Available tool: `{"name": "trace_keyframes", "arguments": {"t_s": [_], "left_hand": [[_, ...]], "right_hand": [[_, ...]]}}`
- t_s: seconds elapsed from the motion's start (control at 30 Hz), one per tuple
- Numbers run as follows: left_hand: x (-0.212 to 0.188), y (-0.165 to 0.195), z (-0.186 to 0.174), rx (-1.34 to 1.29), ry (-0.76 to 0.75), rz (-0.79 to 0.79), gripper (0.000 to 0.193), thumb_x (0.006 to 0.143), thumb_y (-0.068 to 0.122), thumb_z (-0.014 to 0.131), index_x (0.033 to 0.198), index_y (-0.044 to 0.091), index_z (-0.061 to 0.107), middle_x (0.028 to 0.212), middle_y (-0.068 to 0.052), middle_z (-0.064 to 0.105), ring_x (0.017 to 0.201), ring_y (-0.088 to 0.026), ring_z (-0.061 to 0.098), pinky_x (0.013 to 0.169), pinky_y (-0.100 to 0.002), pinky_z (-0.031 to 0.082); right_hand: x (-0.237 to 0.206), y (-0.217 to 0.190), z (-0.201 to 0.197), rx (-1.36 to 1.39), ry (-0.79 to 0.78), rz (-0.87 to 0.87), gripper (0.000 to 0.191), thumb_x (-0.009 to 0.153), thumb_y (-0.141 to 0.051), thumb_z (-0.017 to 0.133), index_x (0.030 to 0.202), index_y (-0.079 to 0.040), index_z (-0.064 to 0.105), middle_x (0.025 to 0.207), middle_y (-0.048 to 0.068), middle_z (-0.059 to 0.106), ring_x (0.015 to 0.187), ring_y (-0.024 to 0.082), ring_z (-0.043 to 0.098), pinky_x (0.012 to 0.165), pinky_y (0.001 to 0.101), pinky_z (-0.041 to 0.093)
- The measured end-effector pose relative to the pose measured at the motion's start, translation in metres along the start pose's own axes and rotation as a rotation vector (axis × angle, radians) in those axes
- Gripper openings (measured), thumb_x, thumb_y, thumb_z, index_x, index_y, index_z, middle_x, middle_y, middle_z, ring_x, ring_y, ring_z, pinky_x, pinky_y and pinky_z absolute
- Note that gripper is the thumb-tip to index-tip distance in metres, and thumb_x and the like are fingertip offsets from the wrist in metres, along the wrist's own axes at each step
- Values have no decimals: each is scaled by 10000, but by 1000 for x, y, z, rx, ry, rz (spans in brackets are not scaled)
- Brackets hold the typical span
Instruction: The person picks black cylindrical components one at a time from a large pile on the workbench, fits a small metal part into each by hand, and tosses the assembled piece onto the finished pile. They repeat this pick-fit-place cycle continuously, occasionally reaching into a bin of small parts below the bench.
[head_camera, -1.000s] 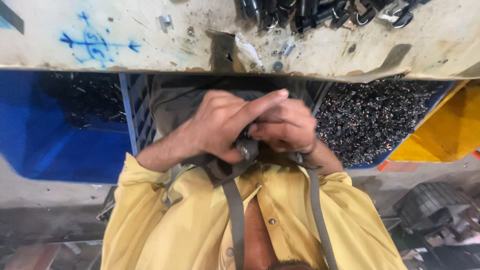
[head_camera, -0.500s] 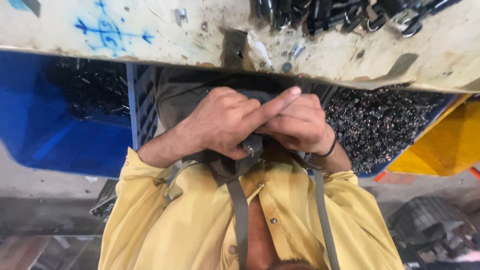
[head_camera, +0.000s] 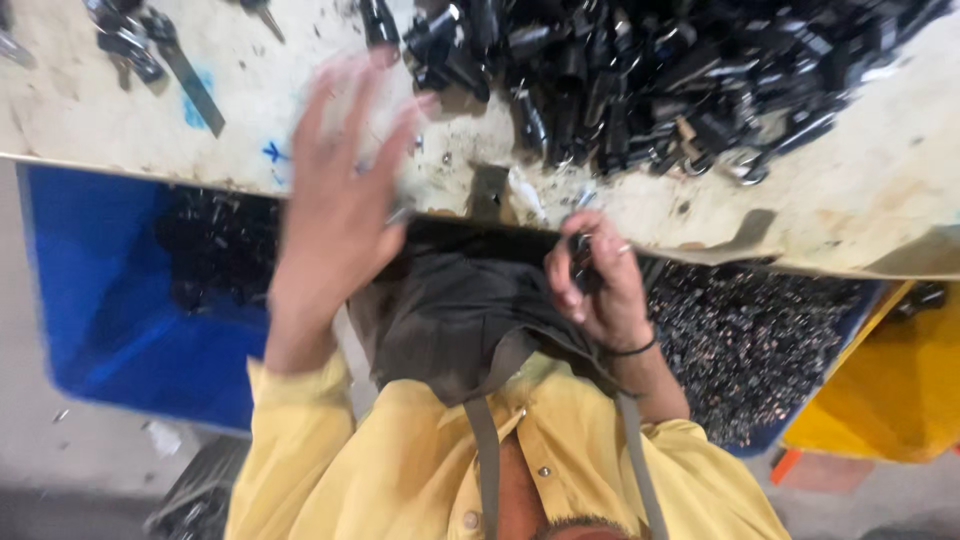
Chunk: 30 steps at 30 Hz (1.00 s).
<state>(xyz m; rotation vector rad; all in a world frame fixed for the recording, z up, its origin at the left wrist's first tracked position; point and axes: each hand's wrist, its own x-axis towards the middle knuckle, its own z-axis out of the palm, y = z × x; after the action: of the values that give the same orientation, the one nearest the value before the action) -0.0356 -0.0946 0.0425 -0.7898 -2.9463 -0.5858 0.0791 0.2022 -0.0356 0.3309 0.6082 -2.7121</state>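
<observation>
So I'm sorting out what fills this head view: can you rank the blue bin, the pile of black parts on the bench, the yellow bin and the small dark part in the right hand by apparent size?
1. pile of black parts
2. blue bin, close to the pile, so this order is unsure
3. yellow bin, cut off at the frame edge
4. small dark part in the right hand

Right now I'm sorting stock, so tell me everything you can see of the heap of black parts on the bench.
The heap of black parts lies on the pale, scuffed workbench, spread across its far right side. The pieces look like small dark glossy metal or plastic fittings, some with silvery rings, jumbled and overlapping. Neither hand touches it; the left hand is nearest, blurred.
</observation>
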Motion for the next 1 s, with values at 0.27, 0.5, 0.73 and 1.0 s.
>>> {"name": "trace_keyframes", "arguments": {"t_s": [0.27, 0.5, 0.73, 1.0], "left_hand": [[80, -33, 22, -292, 123, 228, 565, 700, 19, 741, 1259, 92, 714, 1072, -87, 664, 1044, -305, 626, 892, -399, 503], [39, 33, 38, -1579, 179, 185, 320, 941, 150, 726, 1219, 117, 570, 1124, -59, 612, 1002, -178, 607, 900, -321, 496], [-1, 87, 71, -1214, -1, 14, 626, 772, 64, 643, 1379, 77, 491, 957, -118, 709, 784, -293, 724, 696, -352, 546], [5, 86, 45, -893, 3, 195, 829, 754, 107, 693, 1535, 91, 414, 903, -122, 730, 794, -347, 732, 673, -422, 573]], "right_hand": [[-21, -7, 11, 98, 81, -176, 411, 1094, -317, 509, 1436, -90, 530, 1088, 103, 592, 718, 104, 470, 536, 233, 427], [-7, 9, 14, -112, 166, -226, 329, 1101, -231, 487, 1374, -54, 541, 1179, 142, 664, 753, 132, 525, 561, 242, 450], [5, -23, 57, -1569, -101, -968, 188, 1079, -58, 589, 1257, -98, 546, 1232, 174, 748, 729, 140, 606, 665, 279, 514], [17, -38, 74, -1634, -290, -723, 195, 837, -54, 813, 1009, -60, 721, 993, 84, 708, 864, 225, 728, 710, 323, 588]]}}
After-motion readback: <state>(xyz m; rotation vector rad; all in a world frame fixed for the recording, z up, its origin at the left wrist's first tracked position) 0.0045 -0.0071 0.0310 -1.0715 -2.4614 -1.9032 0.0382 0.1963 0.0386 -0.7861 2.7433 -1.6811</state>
